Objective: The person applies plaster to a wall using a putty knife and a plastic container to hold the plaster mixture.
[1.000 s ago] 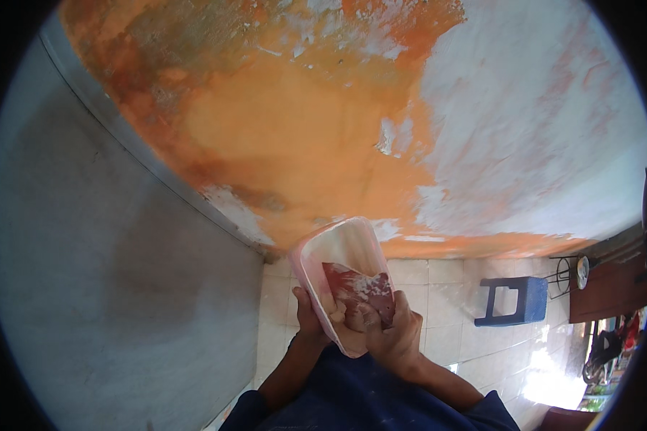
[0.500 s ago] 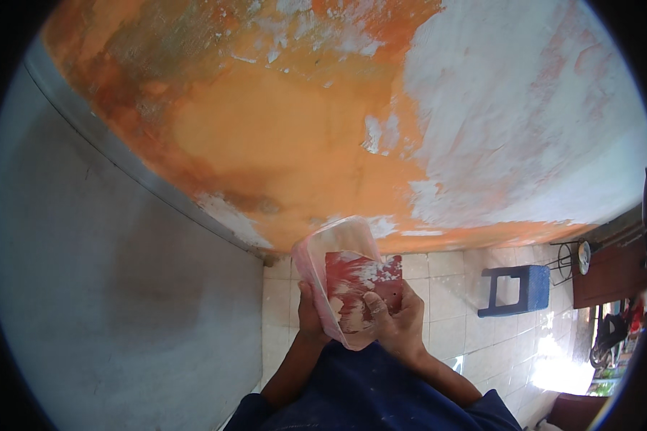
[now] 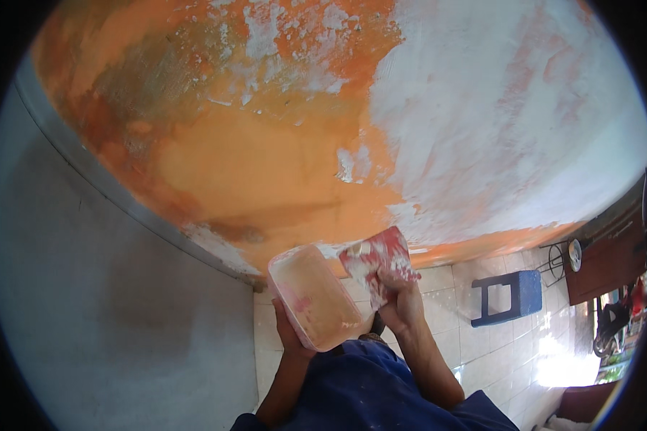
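Toward six o'clock, the pinkish tub (image 3: 298, 264) is gripped by the left hand (image 3: 290, 335); at its two o'clock, the red spreader (image 3: 392, 243), pinched in the closed fingers of the right hand (image 3: 404, 305), has been lifted clear, leaving the peach residue (image 3: 329, 317) uncovered. Whitish paste (image 3: 370, 263) is streaked across it.

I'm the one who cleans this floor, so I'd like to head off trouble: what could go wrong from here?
The left hand alone holds the tub, so a slip might drop it onto the floor tiles.

Pale smears coat the flat red scraper in the right hand, held beside the tub, so bits could fall.

The blue stool stands to the person's right, so a sidestep that way might bump it.
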Demonstrator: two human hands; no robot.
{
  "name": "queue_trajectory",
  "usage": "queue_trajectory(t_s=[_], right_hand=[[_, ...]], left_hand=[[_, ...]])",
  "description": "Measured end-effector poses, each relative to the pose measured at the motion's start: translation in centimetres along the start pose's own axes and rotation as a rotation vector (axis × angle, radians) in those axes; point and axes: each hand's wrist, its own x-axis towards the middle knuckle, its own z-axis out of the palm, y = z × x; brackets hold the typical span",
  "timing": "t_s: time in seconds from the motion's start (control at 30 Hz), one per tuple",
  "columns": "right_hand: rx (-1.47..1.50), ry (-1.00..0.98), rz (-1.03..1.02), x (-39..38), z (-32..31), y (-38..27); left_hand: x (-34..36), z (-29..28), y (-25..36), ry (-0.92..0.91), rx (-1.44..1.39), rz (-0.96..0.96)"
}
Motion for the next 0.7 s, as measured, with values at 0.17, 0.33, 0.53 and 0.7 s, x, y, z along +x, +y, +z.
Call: queue_trajectory(t_s=[0.17,0.33,0.53,0.7], right_hand=[[0.036,0.034,-0.094,5.9,1.0,-0.7],[0.104,0.175,-0.203,10.4,2.8,-0.9],[0.093,-0.027,-0.227,12.4,5.0,-2.8],[0.237,0.016,-0.134,12.0,8.4,-4.3]], left_hand=[[0.0,0.3,0.7,0.057,-0.001,0.049],[0.1,0.9,1.1,0.063,-0.03,0.059],[1.1,0.9,1.6,0.064,-0.069,0.082],[2.1,0.4,2.3,0.088,-0.081,0.08]])
